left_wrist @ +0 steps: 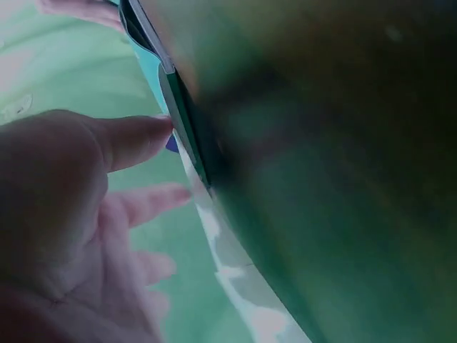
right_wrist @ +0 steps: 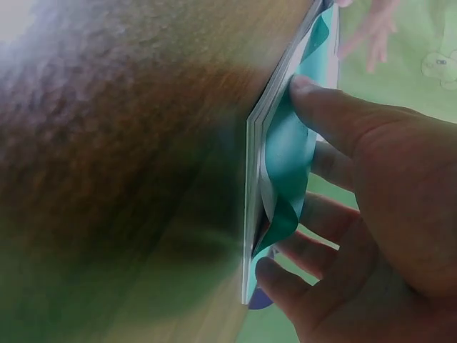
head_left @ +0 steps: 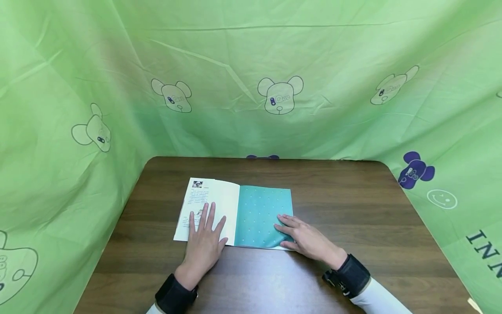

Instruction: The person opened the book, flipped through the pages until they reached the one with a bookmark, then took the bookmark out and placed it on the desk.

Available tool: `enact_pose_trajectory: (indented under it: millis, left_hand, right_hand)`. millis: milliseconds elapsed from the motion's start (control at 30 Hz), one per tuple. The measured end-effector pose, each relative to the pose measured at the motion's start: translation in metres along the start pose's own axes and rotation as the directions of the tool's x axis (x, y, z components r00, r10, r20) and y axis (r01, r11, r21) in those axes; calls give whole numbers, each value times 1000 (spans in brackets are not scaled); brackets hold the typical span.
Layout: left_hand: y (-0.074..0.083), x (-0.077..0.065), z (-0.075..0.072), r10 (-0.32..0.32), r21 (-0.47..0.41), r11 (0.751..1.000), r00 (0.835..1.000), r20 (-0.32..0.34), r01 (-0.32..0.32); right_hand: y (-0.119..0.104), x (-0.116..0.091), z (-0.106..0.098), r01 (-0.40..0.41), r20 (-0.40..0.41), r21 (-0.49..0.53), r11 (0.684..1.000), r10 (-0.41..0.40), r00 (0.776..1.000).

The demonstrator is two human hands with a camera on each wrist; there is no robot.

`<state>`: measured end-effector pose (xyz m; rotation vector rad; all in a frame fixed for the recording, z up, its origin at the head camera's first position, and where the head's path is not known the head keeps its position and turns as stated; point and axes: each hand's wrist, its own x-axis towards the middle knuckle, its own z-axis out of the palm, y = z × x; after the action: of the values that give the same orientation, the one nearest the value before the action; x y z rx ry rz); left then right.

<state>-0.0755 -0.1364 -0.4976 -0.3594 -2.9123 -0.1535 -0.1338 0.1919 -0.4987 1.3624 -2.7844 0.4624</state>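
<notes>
This looks like a curtained-off work spot; whether in a home, office or lab cannot be told. Green cloth (head_left: 227, 52) hangs beyond the fingers (head_left: 211, 216) and to both sides of them, printed with bear heads (head_left: 280, 98) and, right of the fingers, a smiley (head_left: 442, 199). Below the fingers is a wood-grain table (head_left: 337, 205).

The left grip (head_left: 205, 244), a bare hand, lies palm down, its fingers straight and spread, the thumb angled toward the other hand. The right grip (head_left: 307, 237), also bare, points inward, fingers parted and gently bent. Both forearms (head_left: 382, 300) slant inward from the near side.
</notes>
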Motion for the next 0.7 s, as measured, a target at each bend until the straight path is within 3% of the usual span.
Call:
enact_pose_trajectory:
  millis: [367, 500, 700]
  left_hand:
    - [3, -2, 3, 97, -52, 994, 987, 132, -91]
    - [4, 0, 2, 111, -103, 991, 966, 233, -89]
    - [11, 1, -3, 84, -207, 978, 924, 374, -5]
  right_hand:
    - [-5, 7, -1, -26, -10, -44, 999, 25, 1000]
    - [-6, 9, 2, -23, -31, -61, 998, 21, 999]
    - [-5, 10, 5, -33, -66, -100, 994, 27, 997]
